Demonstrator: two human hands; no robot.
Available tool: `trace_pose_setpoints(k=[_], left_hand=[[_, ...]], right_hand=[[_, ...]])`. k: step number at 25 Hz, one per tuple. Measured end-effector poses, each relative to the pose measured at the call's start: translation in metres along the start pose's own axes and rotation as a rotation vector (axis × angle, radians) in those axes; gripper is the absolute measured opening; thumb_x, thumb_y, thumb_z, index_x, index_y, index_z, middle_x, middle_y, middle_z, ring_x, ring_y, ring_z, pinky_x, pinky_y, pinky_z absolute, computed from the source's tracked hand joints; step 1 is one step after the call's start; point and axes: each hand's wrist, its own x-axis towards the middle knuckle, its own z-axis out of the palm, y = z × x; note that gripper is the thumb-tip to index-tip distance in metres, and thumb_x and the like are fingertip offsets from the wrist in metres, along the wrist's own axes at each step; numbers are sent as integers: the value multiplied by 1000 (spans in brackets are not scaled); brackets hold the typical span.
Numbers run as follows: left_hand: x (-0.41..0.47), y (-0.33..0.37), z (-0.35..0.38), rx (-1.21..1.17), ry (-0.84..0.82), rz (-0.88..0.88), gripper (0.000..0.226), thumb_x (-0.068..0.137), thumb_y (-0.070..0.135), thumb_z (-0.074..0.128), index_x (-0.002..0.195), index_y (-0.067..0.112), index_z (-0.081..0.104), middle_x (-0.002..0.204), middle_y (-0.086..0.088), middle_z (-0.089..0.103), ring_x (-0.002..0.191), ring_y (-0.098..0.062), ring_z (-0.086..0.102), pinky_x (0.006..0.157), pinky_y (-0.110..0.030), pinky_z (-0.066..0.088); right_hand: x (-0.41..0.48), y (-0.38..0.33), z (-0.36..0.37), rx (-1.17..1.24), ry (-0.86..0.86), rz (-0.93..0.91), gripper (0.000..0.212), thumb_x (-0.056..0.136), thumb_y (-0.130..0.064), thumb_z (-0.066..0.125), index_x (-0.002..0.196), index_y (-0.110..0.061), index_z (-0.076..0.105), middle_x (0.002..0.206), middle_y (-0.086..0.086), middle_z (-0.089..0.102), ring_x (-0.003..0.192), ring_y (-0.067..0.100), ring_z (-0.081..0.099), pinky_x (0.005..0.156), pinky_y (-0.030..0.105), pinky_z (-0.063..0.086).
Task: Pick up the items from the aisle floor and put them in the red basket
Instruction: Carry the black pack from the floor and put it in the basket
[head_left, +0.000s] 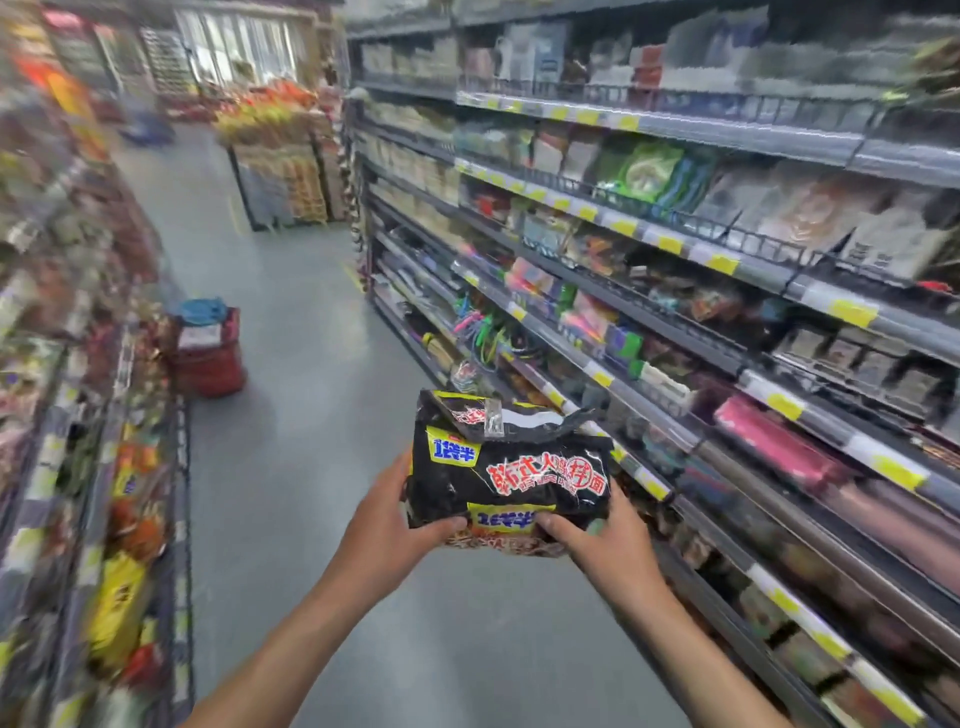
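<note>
We are holding a black noodle multipack (511, 467) in front of us with both hands, above the grey aisle floor (291, 467). Our left hand (387, 525) is gripping the pack's lower left corner; its fingers (441, 525) are curling up over the bottom edge and pressing onto the front, with the rest of the hand wrapping the left side. Our right hand (605, 543) is gripping the lower right corner the same way, a finger lying pressed along the yellow label at the bottom edge while the palm is supporting the pack from behind and below. The pack is sitting between the 2 sets of fingers, its printed face tilting up toward us, and a 2nd packet of the same black wrapping is showing just above and behind it, away from the fingers.

The red basket (208, 348) is standing on the floor well beyond our left fingers, close against the left shelf (78, 415), with something blue lying on top of it. The right shelf (727, 312) is running close past our right fingers, its edges carrying yellow price tags. Much of the view is blurring.
</note>
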Motion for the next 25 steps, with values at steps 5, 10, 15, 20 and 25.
trace_pose_setpoints(k=[5,10,15,20,25], left_hand=[[47,-50,-71,5,116,-52,75,73,18,89,125,54,50,116,26,66,106,14,58,75,-1,41],[111,-93,-103,-6,208,-112,73,75,21,88,135,40,52,123,19,65,109,11,58,76,-2,43],[193,-124,-116,24,283,-163,77,75,25,89,138,45,49,125,21,64,113,5,58,78,-6,44],[272,-140,-131,-13,434,-241,67,74,23,90,130,37,56,120,16,66,109,4,60,73,-5,48],[328,-175,-164,-30,557,-319,69,76,22,88,134,37,54,119,20,66,109,3,60,71,-7,49]], right_hand=[[69,-24,93,-2,-124,-46,51,77,-20,91,115,-36,61,108,-26,69,97,-20,61,77,2,43],[156,-30,154,-1,-221,-71,51,76,-27,91,118,-34,63,110,-22,72,103,-10,64,87,18,49],[256,-26,201,-3,-307,-120,54,77,-27,91,118,-38,59,110,-28,68,104,-16,61,81,5,45],[367,-38,250,-24,-422,-171,51,75,-26,92,115,-32,61,105,-24,68,98,-15,60,80,19,48],[444,-50,322,-32,-540,-171,49,76,-24,92,114,-31,61,106,-14,70,100,8,66,85,29,52]])
